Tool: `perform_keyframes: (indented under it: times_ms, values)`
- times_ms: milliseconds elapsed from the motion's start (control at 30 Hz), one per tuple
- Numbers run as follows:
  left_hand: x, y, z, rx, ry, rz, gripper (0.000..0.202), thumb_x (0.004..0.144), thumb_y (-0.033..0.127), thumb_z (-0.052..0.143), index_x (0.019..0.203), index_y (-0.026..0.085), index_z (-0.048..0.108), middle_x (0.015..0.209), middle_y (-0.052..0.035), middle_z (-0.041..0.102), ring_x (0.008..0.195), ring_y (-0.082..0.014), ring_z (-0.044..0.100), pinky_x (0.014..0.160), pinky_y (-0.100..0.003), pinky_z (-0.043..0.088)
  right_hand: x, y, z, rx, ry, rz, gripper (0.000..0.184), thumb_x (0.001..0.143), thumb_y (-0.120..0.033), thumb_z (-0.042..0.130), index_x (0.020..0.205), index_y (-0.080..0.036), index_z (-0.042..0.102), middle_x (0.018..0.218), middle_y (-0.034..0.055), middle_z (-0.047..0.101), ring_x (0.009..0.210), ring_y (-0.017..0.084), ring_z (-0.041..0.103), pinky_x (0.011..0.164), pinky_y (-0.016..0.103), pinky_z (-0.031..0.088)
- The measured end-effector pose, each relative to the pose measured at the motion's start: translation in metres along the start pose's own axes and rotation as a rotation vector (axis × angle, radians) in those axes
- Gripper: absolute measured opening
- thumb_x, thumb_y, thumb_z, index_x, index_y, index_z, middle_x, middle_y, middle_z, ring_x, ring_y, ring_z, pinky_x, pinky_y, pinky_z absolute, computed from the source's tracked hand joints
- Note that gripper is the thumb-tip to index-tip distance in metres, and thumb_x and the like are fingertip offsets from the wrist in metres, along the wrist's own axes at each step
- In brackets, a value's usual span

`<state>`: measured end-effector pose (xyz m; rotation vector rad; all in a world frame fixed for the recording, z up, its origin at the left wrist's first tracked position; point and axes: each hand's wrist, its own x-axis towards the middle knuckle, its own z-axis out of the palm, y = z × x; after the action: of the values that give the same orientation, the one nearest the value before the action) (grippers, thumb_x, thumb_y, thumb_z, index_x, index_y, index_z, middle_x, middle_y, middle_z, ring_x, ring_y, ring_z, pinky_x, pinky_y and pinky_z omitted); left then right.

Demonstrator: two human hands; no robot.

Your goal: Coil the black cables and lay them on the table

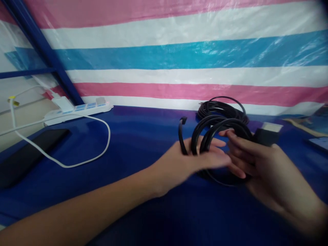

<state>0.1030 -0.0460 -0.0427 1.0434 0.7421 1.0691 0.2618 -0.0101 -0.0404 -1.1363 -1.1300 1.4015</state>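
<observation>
A black cable (196, 135) is wound into several loops above the blue tabletop. My left hand (184, 160) is closed around the left side of the coil, its thumb lying across the loops. One short cable end with a small black tip (183, 120) sticks up beside that hand. At the right side of the loops, my right hand (256, 160) has its fingers curled in against the coil, slightly blurred. Just beyond its knuckles shows a black plug (268, 135) with a pale, silvery end; whether the fingers touch it is hidden.
Behind the hands lies another coil of black cable (222, 108). At left are a white power strip (94, 108) with a charger (63, 103), a looping white cord (109, 136) and a flat black object (38, 150). A phone-like device (319, 142) lies far right. Striped plastic sheeting (179, 56) hangs behind.
</observation>
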Motion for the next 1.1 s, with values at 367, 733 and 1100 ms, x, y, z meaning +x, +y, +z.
perform_keyframes:
  times_ms: [367,733,1100]
  values:
    - [-0.006,0.009,0.004,0.056,-0.08,-0.205,0.029,0.073,0.033,0.07,0.066,0.017,0.047,0.039,0.0116,0.03,0.034,-0.0027,0.028,0.04,-0.018,0.036,-0.004,-0.004,-0.01,-0.668,-0.44,-0.09,0.022,0.079,-0.04,0.048,0.08,-0.018,0.053,0.045,-0.0049,0.043,0.032,0.006,0.034,0.03,0.015,0.026]
    - [0.004,0.005,-0.009,0.325,0.051,-0.175,0.006,0.074,0.019,0.054,0.078,0.019,0.049,0.045,0.0101,0.033,0.034,-0.0032,0.021,0.036,-0.019,0.022,0.002,0.003,-0.001,-0.394,-0.554,0.005,0.017,0.073,-0.026,0.066,0.075,-0.012,0.056,0.063,0.0024,0.062,0.058,0.01,0.06,0.055,0.018,0.047]
    - [-0.002,0.008,-0.022,0.696,0.201,0.277,0.022,0.074,0.022,0.06,0.095,0.019,0.055,0.057,0.0066,0.05,0.051,-0.0062,0.042,0.051,-0.021,0.031,0.001,0.021,0.002,-0.084,-0.728,0.325,0.046,0.067,-0.054,0.069,0.076,-0.02,0.04,0.038,-0.012,0.025,0.029,0.001,0.016,0.031,0.015,0.023]
